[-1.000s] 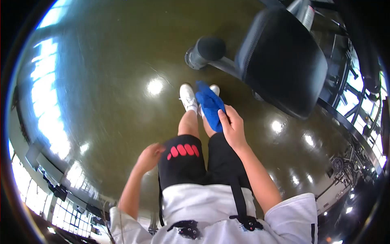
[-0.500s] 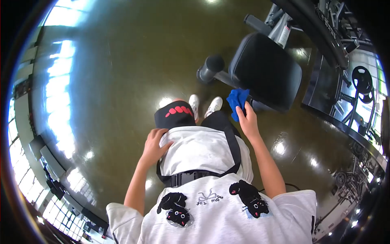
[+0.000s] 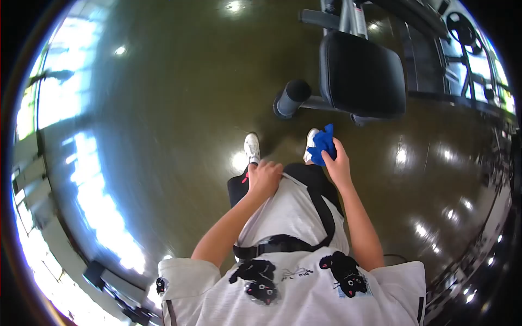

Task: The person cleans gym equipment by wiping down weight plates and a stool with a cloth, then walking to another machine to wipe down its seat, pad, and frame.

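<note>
A crumpled blue cloth [image 3: 323, 145] is pinched in my right hand [image 3: 339, 165], between the thumb and fingers, in front of my right thigh. It hangs over part of my right white shoe [image 3: 311, 139]. My left hand [image 3: 265, 180] lies at the lower edge of my white shirt [image 3: 291, 214], over my thighs, its fingers curled on the hem. The fingertips are partly hidden. A black strap with a belt [image 3: 283, 244] crosses the shirt at my waist.
A black padded seat [image 3: 363, 73] of an exercise machine stands ahead to the right, with a round black foam roller [image 3: 296, 91] at its left. Farther right is a rack with a weight plate [image 3: 461, 28]. The floor [image 3: 185, 108] is dark and glossy, reflecting windows at the left.
My left hand has moved right from the shirt's side to its front hem. My right hand keeps the cloth. My feet are farther apart, and the seat appears higher in view.
</note>
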The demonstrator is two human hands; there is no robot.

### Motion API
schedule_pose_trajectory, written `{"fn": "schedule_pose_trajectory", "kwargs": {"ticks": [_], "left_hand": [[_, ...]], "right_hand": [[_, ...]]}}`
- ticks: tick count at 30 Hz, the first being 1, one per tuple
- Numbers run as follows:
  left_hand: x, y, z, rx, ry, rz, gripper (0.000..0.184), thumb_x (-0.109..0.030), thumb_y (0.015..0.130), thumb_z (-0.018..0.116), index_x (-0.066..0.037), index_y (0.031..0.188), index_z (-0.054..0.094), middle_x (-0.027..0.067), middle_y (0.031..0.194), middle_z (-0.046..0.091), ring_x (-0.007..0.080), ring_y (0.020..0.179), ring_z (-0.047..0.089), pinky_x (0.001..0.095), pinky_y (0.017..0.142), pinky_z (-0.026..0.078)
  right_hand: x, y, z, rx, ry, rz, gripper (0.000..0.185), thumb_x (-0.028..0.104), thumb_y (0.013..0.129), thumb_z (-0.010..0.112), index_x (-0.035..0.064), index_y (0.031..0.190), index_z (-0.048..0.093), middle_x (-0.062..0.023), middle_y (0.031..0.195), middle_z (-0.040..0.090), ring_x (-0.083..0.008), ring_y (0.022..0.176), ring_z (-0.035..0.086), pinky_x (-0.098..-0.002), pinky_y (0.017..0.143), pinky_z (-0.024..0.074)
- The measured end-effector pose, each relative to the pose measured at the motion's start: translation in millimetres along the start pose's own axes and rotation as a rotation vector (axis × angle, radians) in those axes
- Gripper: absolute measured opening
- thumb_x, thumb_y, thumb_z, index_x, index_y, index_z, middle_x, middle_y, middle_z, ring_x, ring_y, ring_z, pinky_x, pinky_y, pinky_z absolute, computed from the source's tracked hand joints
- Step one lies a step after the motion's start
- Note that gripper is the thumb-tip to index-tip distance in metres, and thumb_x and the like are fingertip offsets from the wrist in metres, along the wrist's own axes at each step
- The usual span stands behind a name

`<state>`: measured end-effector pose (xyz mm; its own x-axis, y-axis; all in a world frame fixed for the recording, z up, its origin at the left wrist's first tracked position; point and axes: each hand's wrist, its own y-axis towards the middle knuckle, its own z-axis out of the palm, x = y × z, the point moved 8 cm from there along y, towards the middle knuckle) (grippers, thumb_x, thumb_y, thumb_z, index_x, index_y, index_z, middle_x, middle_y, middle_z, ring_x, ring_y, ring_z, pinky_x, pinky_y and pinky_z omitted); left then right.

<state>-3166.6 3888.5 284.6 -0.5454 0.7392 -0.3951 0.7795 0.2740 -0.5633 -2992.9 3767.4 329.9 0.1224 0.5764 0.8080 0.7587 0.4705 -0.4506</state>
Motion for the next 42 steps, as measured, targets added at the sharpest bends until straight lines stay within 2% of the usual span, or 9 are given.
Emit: {"fn": "schedule_pose_trajectory", "kwargs": {"ticks": [5,7,11,13,16,22,25,32,42], "left_hand": [[16.0,33.3,67.5,0.261,0.12,0.064,0.014,-0.034,0.072,0.066,-0.021,0.076,0.069,0.0002,0.086,0.065,0.0216,0.099,0.056,0.0483,0.075,0.041],[7.5,32.3,71.7,0.537,0.049,0.394,0.021,-0.039,0.073,0.068,-0.024,0.087,0.072,0.001,0.1,0.066,0.0204,0.11,0.055,0.0542,0.095,0.037],[71.8,80.3,116.2,0.668,-0.214,0.159,0.04,-0.051,0.08,0.065,-0.022,0.109,0.065,0.0017,0.116,0.063,0.0214,0.117,0.053,0.0362,0.095,0.041],[96.3,130.9,97.7,0.289,-1.226,-0.112,0.056,-0.046,0.085,0.064,-0.016,0.131,0.049,0.0052,0.125,0.056,0.0207,0.116,0.052,0.0345,0.092,0.042],[106.4,188.8,85.3,0.266,-1.657,-0.283,0.057,-0.027,0.09,0.064,-0.005,0.137,0.039,0.0069,0.122,0.055,0.0161,0.108,0.054,0.0254,0.083,0.044],[107.4,276.4,24.4,-0.488,-1.143,0.049,0.03,-0.011,0.088,0.064,0.0,0.112,0.05,0.0077,0.096,0.06,0.0149,0.086,0.058,0.0253,0.076,0.046],[88.4,304.0,24.7,-0.689,-0.604,0.333,0.043,-0.011,0.084,0.065,0.003,0.121,0.047,0.0225,0.115,0.051,0.0346,0.105,0.053,0.04,0.09,0.043],[77.1,326.1,66.6,-0.774,-0.51,0.504,0.046,-0.01,0.086,0.058,0.002,0.128,0.043,0.0296,0.133,0.034,0.0473,0.119,0.04,0.0493,0.099,0.038],[114.4,370.7,57.2,-0.742,-0.771,0.402,0.038,-0.021,0.091,0.056,0.002,0.121,0.052,0.0229,0.11,0.059,0.0326,0.101,0.059,0.0369,0.089,0.047]], "right_hand": [[3.1,-6.7,39.1,-0.136,-0.1,-0.132,0.046,0.009,0.081,0.062,-0.0027,0.124,0.05,-0.0195,0.12,0.056,-0.0304,0.112,0.055,-0.0361,0.098,0.0402],[-3.6,0.2,55.4,-0.073,-0.054,-0.172,0.049,0.004,0.081,0.059,-0.0017,0.128,0.047,-0.0177,0.122,0.053,-0.0292,0.117,0.05,-0.0357,0.101,0.0368],[-34.9,46.2,95.5,0.145,0.173,-0.166,0.058,-0.004,0.081,0.055,0.0021,0.136,0.04,-0.0117,0.123,0.046,-0.0233,0.119,0.045,-0.0332,0.103,0.0331],[-29.7,73.5,117.3,0.288,0.222,-0.181,0.059,-0.006,0.082,0.054,0.0039,0.139,0.038,-0.01,0.122,0.045,-0.0221,0.116,0.047,-0.0322,0.102,0.0344],[-41.4,110.8,138.1,0.252,0.413,-0.164,0.059,-0.008,0.084,0.053,0.0047,0.139,0.038,-0.0088,0.121,0.046,-0.0192,0.117,0.046,-0.03,0.099,0.0363],[-102.6,159.2,101.6,-0.407,0.072,-0.308,0.046,-0.003,0.079,0.056,0.0039,0.124,0.055,-0.0135,0.115,0.049,-0.0276,0.103,0.049,-0.0348,0.093,0.0373],[-143.5,186.7,109.3,-0.543,-0.11,-0.323,0.041,0.005,0.081,0.06,0.0069,0.122,0.059,-0.0123,0.115,0.05,-0.0288,0.106,0.047,-0.0411,0.097,0.0314],[-184.0,232.4,157.0,-0.577,-0.321,-0.538,0.044,0.02,0.088,0.059,0.0151,0.131,0.054,-0.0231,0.138,0.042,-0.0367,0.13,0.033,-0.0554,0.11,0.0094],[-158.4,216.3,187.6,-0.632,-0.624,-0.724,0.042,0.026,0.085,0.059,0.0109,0.125,0.058,-0.0105,0.132,0.052,-0.0426,0.125,0.039,-0.0625,0.103,0.0194]]}}
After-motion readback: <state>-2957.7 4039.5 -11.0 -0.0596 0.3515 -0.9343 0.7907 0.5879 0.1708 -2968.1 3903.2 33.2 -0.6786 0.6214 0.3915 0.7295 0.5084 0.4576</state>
